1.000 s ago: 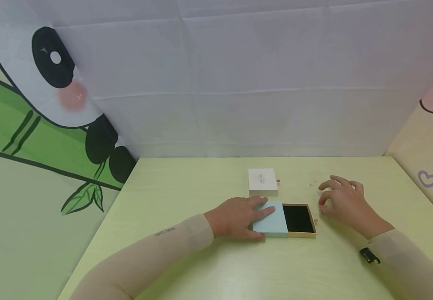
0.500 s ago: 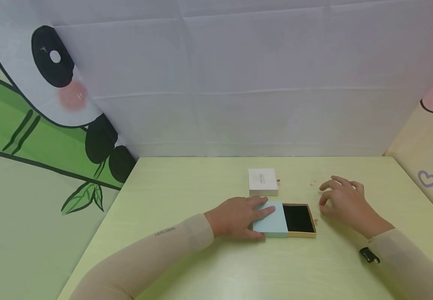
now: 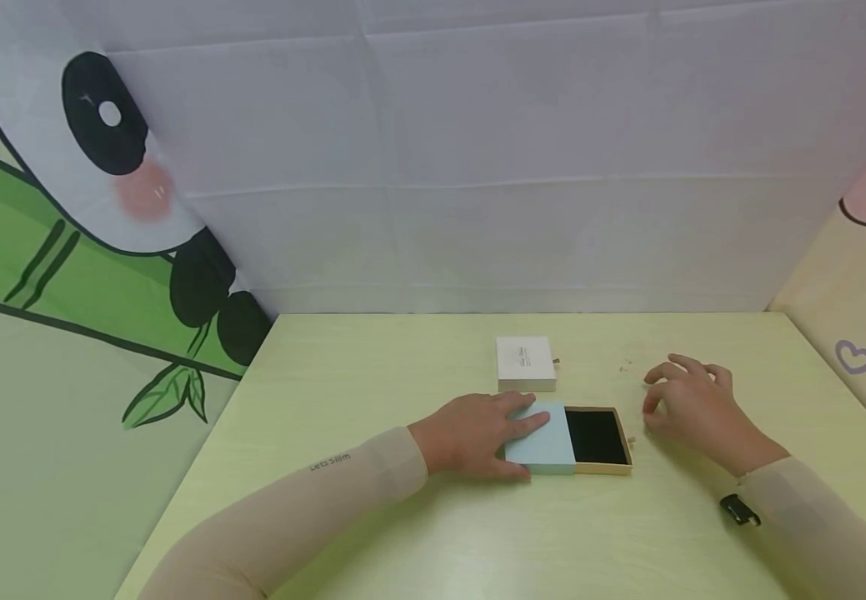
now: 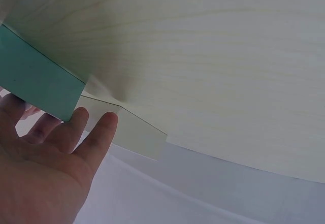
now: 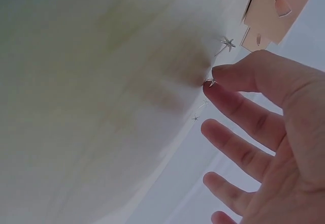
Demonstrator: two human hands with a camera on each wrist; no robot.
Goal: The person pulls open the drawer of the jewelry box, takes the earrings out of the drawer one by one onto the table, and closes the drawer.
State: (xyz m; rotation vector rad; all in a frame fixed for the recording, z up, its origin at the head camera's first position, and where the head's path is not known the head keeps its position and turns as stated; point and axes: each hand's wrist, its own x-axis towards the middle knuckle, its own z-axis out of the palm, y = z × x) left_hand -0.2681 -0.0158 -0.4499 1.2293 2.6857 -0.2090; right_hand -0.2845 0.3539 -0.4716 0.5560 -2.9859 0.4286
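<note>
My left hand (image 3: 478,435) rests on a light blue box sleeve (image 3: 553,454), fingers spread over its top and thumb along the near side. Out of the sleeve's right end stands a tan drawer (image 3: 603,469) with a black lining (image 3: 598,437). To the right of it my right hand (image 3: 691,404) pinches a small silver starfish earring (image 5: 211,83) between thumb and index finger, the other fingers loosely bent. Another starfish earring (image 5: 228,43) is close beside the fingertips in the right wrist view. The fingertips hide part of the pinched one.
A small white box (image 3: 524,360) with a short ribbon tab stands behind the blue sleeve. Several tiny pieces (image 3: 625,367) lie on the pale wooden table (image 3: 402,525) at the back right. A white cloth backdrop (image 3: 478,167) rises along the far edge.
My right hand has shifted slightly to the right, away from the drawer, keeping its pinch. The left hand and both boxes have stayed in place.
</note>
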